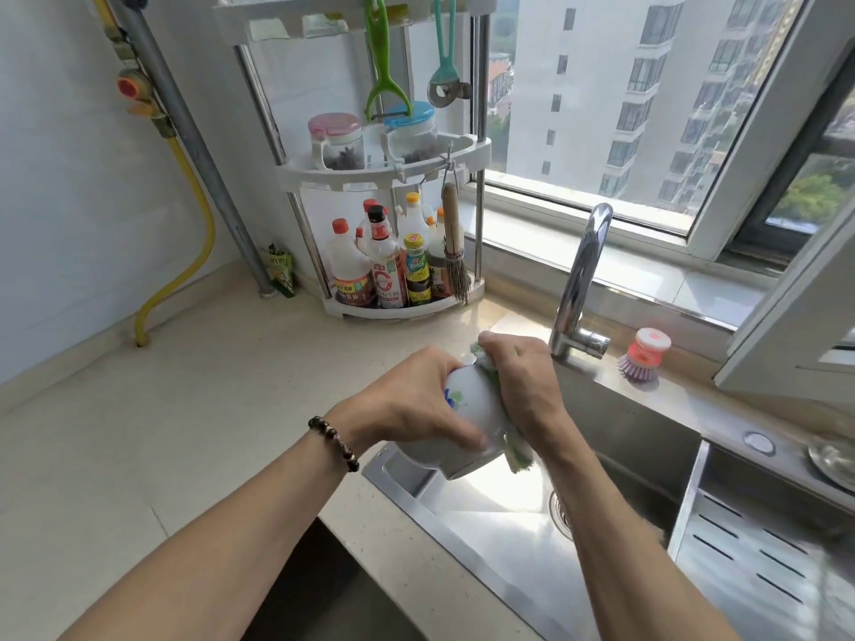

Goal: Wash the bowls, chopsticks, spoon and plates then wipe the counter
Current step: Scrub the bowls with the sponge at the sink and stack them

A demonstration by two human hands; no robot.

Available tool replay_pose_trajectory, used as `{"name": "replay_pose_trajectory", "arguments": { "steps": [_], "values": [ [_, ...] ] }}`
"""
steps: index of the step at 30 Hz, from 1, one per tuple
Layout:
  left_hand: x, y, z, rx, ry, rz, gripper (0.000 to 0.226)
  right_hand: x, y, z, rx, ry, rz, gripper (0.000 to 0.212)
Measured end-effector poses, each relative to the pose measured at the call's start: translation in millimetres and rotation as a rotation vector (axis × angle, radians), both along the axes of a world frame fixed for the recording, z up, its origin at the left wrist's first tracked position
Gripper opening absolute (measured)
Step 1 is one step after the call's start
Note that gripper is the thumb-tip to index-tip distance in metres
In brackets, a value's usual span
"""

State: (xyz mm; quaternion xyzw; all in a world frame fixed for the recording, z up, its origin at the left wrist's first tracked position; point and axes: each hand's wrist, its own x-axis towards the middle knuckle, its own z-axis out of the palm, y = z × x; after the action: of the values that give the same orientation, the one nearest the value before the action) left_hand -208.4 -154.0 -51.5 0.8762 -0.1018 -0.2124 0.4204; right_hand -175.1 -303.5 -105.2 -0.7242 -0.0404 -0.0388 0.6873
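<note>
Two forearms reach over the counter [185, 432] edge to the steel sink [486, 538]. The left hand [407, 400] grips a white bowl [467, 409] tilted above the sink's left rim; the right hand [523, 381] clutches a cloth [518, 451] against it. Behind stand the tap [583, 275], a corner rack [384, 178] holding sauce bottles [384, 270] and jars [337, 141], and a brush [645, 358] on the sill.
</note>
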Motion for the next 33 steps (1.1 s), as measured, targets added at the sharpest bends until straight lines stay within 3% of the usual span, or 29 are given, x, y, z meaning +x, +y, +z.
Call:
{"name": "replay_pose_trajectory", "arguments": {
  "steps": [4, 5, 8, 9, 12, 14, 18, 20, 23, 24, 26, 28, 31, 33],
  "values": [
    [-4.7, -0.9, -21.9, -0.089, -0.138, 0.207, 0.026, -20.8, 16.8, -15.5, -0.227, -0.105, -0.001, 0.033],
    [-6.1, -2.1, -25.1, -0.087, -0.165, 0.216, 0.024, -22.7, 17.6, -21.6, -0.189, -0.079, -0.008, 0.038],
    [-12.3, -8.0, -25.7, -0.119, -0.181, 0.223, 0.028, -10.6, 10.6, -18.4, 0.259, 0.248, -0.091, 0.026],
    [-12.6, -8.3, -26.5, -0.138, -0.187, 0.249, 0.03, -9.5, 10.3, -16.6, 0.268, 0.273, -0.106, 0.022],
    [-8.1, -6.4, -29.9, -0.155, -0.244, 0.341, 0.021, -22.6, 22.8, -12.7, -0.111, 0.032, -0.111, 0.026],
    [-7.9, -5.6, -30.1, -0.147, -0.257, 0.334, 0.019, -31.5, 27.8, -15.9, -0.142, -0.042, -0.082, 0.034],
    [-18.0, -5.4, -24.2, -0.199, -0.27, 0.271, 0.029, -9.7, 13.7, -8.4, 0.295, 0.285, -0.054, 0.05],
    [-18.5, -4.9, -23.1, -0.205, -0.316, 0.302, 0.022, -19.0, 16.7, -3.8, 0.153, 0.123, -0.022, 0.04],
    [-15.7, -4.7, -24.2, -0.079, -0.402, 0.299, 0.03, -36.3, 28.0, -8.0, -0.184, -0.094, 0.06, 0.051],
    [-17.3, -4.6, -23.9, -0.084, -0.397, 0.275, 0.029, -34.9, 27.7, -8.2, -0.17, -0.091, 0.048, 0.051],
    [-22.1, -3.9, -23.7, -0.144, -0.355, 0.202, 0.02, -19.2, 19.5, -2.0, 0.153, 0.107, 0.004, 0.047],
    [-24.9, -1.8, -23.1, -0.181, -0.302, 0.181, 0.025, -9.4, 11.3, -0.1, 0.305, 0.212, 0.016, 0.046],
    [-20.5, 1.7, -19.1, -0.173, -0.27, 0.192, 0.024, -20.9, 16.8, -7.9, 0.032, -0.058, 0.018, 0.044],
    [-18.5, 1.4, -16.5, -0.097, -0.288, 0.147, 0.024, -28.0, 19.4, -14.0, -0.078, -0.117, 0.03, 0.047]
  ]
}}
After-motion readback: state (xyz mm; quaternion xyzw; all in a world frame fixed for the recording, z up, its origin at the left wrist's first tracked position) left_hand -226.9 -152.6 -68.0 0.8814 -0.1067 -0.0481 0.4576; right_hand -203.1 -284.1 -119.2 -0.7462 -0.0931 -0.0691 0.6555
